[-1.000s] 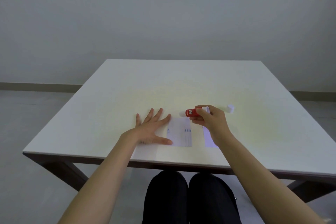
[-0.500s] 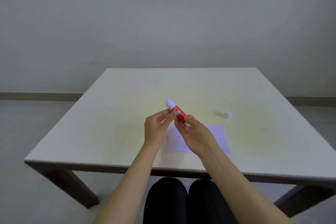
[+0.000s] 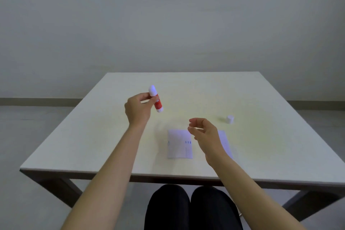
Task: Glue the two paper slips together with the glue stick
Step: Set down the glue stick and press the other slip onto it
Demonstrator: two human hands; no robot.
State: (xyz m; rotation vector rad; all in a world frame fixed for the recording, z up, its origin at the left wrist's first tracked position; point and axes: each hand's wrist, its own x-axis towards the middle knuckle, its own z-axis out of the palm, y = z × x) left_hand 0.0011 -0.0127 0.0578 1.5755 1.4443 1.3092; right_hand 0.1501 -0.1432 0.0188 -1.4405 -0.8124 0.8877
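My left hand (image 3: 139, 110) holds the red glue stick (image 3: 157, 101) above the table's left-middle, with its white glue tip pointing up and away. My right hand (image 3: 204, 133) hovers open and empty over the papers, fingers slightly curled. One white paper slip (image 3: 179, 144) with small blue marks lies flat near the front edge. A second slip (image 3: 225, 142) lies just right of it, partly hidden by my right wrist. The glue stick's white cap (image 3: 230, 119) stands on the table beyond the slips to the right.
The white table (image 3: 270, 145) fills the view, with a grey wall behind and grey floor around. My dark-clothed knees (image 3: 186, 209) sit under the front edge.
The glue stick has passed from my right hand to my left, which carried it up and to the left. My right hand let go and now hovers open over the slips.
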